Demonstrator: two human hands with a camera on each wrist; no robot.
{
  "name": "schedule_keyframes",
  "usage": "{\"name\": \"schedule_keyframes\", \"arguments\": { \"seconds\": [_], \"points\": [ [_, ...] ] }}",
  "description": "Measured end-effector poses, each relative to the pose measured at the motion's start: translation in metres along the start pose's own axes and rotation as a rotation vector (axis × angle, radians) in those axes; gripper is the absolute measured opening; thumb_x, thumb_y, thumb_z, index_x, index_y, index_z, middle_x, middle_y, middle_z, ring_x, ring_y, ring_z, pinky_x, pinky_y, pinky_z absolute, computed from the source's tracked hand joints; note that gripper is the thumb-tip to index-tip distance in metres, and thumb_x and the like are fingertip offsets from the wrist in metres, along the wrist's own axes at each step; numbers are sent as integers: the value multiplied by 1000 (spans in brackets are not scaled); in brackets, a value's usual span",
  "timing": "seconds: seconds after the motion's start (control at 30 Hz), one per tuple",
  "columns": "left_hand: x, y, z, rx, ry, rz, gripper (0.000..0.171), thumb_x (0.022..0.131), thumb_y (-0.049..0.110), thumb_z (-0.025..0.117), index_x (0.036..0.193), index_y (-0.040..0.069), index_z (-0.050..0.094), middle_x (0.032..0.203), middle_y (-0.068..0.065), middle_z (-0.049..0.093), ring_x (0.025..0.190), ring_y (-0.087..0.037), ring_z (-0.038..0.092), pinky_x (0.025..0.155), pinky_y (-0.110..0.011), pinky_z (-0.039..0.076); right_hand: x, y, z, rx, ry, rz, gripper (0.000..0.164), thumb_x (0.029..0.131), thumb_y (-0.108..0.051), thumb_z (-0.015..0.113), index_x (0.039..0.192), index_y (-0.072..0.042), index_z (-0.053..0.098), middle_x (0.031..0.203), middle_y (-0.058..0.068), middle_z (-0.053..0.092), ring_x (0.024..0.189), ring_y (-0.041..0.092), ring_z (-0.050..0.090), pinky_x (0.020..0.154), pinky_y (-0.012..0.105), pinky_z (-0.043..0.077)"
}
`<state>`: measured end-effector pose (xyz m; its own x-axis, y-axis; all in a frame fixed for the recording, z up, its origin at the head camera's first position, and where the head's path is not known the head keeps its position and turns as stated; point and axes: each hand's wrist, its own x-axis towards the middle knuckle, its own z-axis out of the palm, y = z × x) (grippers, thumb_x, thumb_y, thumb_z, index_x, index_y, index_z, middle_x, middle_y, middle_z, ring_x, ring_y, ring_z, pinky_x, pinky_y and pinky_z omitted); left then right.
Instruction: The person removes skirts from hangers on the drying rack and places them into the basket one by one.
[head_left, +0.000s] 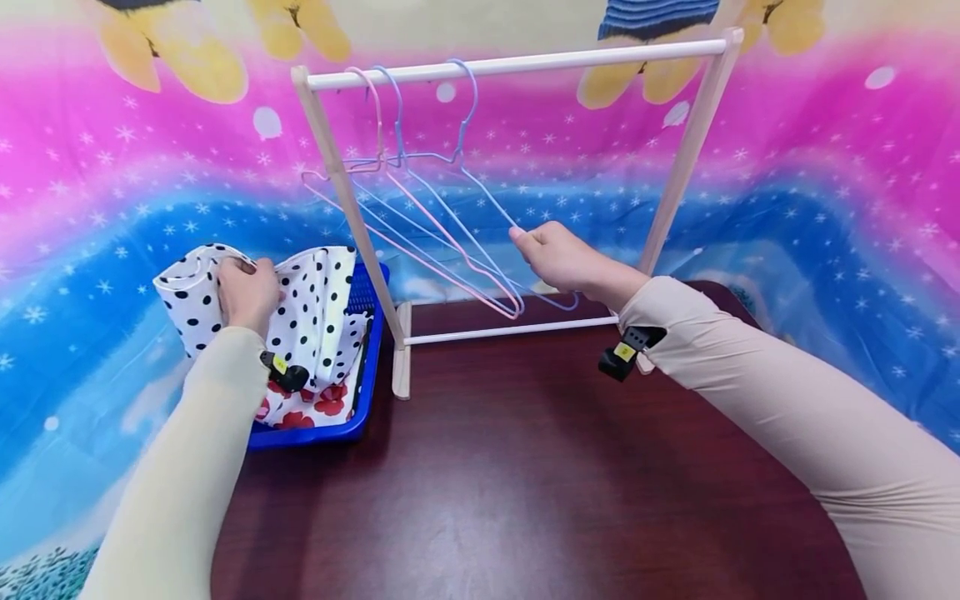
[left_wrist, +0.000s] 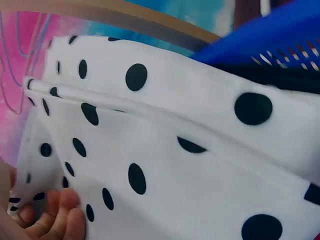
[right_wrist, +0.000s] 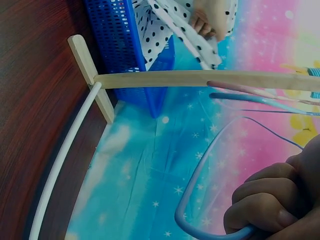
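A white cloth with black polka dots (head_left: 303, 308) is gripped near its upper edge by my left hand (head_left: 251, 293), raised over the blue basket (head_left: 367, 367). Curled fingers (left_wrist: 60, 215) show at the cloth in the left wrist view. My right hand (head_left: 558, 254) holds the sloping side of a blue hanger (head_left: 487, 193), whose hook is over the white top rail (head_left: 540, 63). In the right wrist view those fingers (right_wrist: 260, 200) wrap round the hanger's wire. Another blue hanger (head_left: 400, 125) and a pink hanger (head_left: 378, 125) hang to its left.
The wooden rack's left post (head_left: 352, 217) stands right beside the basket, and its right post (head_left: 686, 167) is behind my right forearm. A white lower bar (head_left: 510, 331) joins them. Red-flowered cloth (head_left: 330, 404) lies in the basket. The dark table (head_left: 525, 467) extends in front.
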<state>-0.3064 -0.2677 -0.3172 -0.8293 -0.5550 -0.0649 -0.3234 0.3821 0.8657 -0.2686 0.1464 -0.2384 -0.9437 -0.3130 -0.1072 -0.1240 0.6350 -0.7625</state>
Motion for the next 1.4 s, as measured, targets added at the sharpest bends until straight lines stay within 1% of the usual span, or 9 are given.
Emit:
{"name": "schedule_keyframes", "arguments": {
  "seconds": [0.2,0.3,0.5,0.6,0.77,1.03,1.1,1.23,1.4],
  "points": [
    [2,-6,8,153,-66,48,18,104,39,34,99,22,37,94,-4,56,82,-22,57,74,-33,39,2,1,1,-2,0,-20,57,111,-42,31,62,-14,36,53,-5,26,43,12,24,44,28,24],
    [2,-6,14,202,-106,83,23,105,38,33,108,16,39,105,-10,54,92,-27,55,78,-36,40,2,1,2,4,0,-16,57,111,-42,31,62,-14,36,53,-5,26,43,12,23,44,28,24],
    [1,-6,21,431,-243,232,53,105,36,36,145,3,28,138,-28,46,121,-42,49,101,-53,43,1,0,1,-5,4,-15,58,111,-43,30,61,-14,36,53,-5,26,43,11,22,44,28,23],
    [-2,-6,22,562,-280,340,55,104,33,42,147,0,30,133,-32,50,117,-46,53,96,-58,46,1,0,1,-7,11,-17,57,111,-42,31,61,-14,36,53,-5,27,44,11,24,44,27,24],
    [-15,-3,14,738,-249,549,47,101,25,55,137,-3,44,131,-30,50,113,-47,55,92,-61,48,2,-1,1,2,8,-16,57,110,-43,31,62,-14,37,53,-5,27,44,11,24,44,27,24],
    [-41,-9,-9,966,-86,861,46,93,24,69,122,-8,53,115,-33,57,100,-50,60,74,-63,55,4,0,1,-15,15,-17,56,110,-44,31,63,-14,37,54,-5,28,45,11,25,45,28,25],
    [-45,-10,-13,986,-62,876,48,92,27,71,121,-7,54,115,-33,56,100,-51,58,72,-64,55,4,0,1,-23,19,-19,56,110,-44,31,63,-14,38,54,-5,28,45,11,25,45,28,26],
    [-47,-11,-19,1047,-44,855,67,87,39,75,131,-6,49,130,-36,49,116,-55,50,84,-68,51,4,0,1,-32,18,-18,56,110,-44,30,63,-14,38,54,-5,28,45,12,25,45,28,26],
    [-38,-15,-25,1099,-91,797,96,76,54,81,146,3,39,149,-40,31,137,-59,29,103,-77,33,4,0,2,-22,9,-13,57,111,-43,30,63,-14,37,54,-5,27,45,11,24,45,28,25]
  ]
}}
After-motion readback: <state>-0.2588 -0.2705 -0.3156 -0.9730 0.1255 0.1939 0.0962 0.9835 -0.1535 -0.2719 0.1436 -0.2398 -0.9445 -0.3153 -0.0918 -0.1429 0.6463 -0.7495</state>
